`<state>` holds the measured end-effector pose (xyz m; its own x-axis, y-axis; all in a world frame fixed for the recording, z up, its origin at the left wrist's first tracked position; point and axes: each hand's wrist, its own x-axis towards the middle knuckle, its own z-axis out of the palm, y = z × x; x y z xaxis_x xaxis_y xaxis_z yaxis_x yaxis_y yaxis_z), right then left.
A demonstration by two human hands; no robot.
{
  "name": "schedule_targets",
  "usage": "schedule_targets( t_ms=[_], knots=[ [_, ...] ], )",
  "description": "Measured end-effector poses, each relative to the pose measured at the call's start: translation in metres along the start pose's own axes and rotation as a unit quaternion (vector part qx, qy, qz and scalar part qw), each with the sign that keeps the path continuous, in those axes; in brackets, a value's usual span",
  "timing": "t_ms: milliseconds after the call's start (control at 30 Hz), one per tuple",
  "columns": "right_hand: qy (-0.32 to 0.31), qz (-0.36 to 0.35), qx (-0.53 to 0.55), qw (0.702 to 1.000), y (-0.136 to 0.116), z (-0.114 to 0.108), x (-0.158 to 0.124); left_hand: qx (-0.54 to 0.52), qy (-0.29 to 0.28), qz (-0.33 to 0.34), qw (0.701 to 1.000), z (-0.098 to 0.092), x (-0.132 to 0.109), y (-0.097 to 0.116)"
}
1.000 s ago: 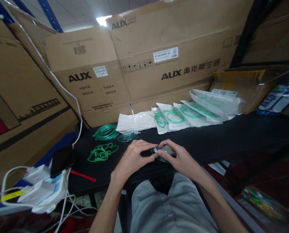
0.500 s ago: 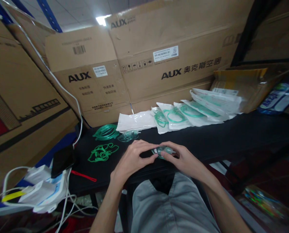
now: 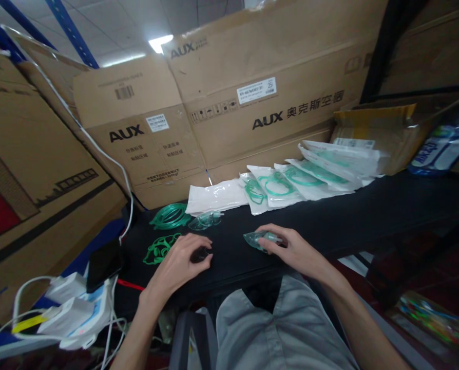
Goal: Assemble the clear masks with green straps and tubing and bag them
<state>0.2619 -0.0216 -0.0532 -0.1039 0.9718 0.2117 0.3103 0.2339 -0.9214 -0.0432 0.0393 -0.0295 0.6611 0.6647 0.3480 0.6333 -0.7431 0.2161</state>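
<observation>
My right hand (image 3: 293,252) grips a small clear green oxygen mask (image 3: 253,239) just above the black tabletop, thumb in front and fingers behind. The mask's pointed end faces left, and its pale connector lies partly hidden by the fingers. To the left, my left hand (image 3: 181,259) is curled with thumb and fingertips apart; I see nothing held there. Beside it, partly covered by the fingers, is a tangle of green elastic straps (image 3: 158,249). Behind the hands lie a second clear mask (image 3: 205,221) and a coil of green tubing (image 3: 170,216).
A row of white packets (image 3: 278,187) with green tubing inside stands along the back, before large cardboard boxes (image 3: 222,139). At left are a black phone (image 3: 104,264), white chargers (image 3: 73,311) and cables. A blue-labelled bottle (image 3: 443,146) stands at far right.
My left hand has let go of the mask and moved left toward the green straps. My right hand still holds the mask in nearly the same place.
</observation>
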Motion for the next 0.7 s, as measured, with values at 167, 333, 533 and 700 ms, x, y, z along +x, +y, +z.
schedule_targets(
  t_ms=[167, 333, 533, 700],
  knots=[
    [-0.018, 0.001, 0.006, 1.000, 0.000, 0.000, -0.001, 0.049, -0.028, -0.025, 0.998, -0.005, -0.007, -0.006],
    [-0.015, -0.012, -0.012, 1.000, -0.002, -0.002, 0.003, 0.054, -0.005, -0.036, 0.998, -0.009, -0.011, -0.010],
    [-0.028, -0.102, -0.156, 0.982, -0.010, 0.007, 0.061, 0.053, 0.106, -0.068, 0.991, 0.001, 0.025, -0.028],
    [-0.046, -0.157, -0.214, 0.963, -0.006, 0.029, 0.125, -0.005, 0.086, -0.068, 0.994, 0.010, 0.053, -0.050]
  ],
)
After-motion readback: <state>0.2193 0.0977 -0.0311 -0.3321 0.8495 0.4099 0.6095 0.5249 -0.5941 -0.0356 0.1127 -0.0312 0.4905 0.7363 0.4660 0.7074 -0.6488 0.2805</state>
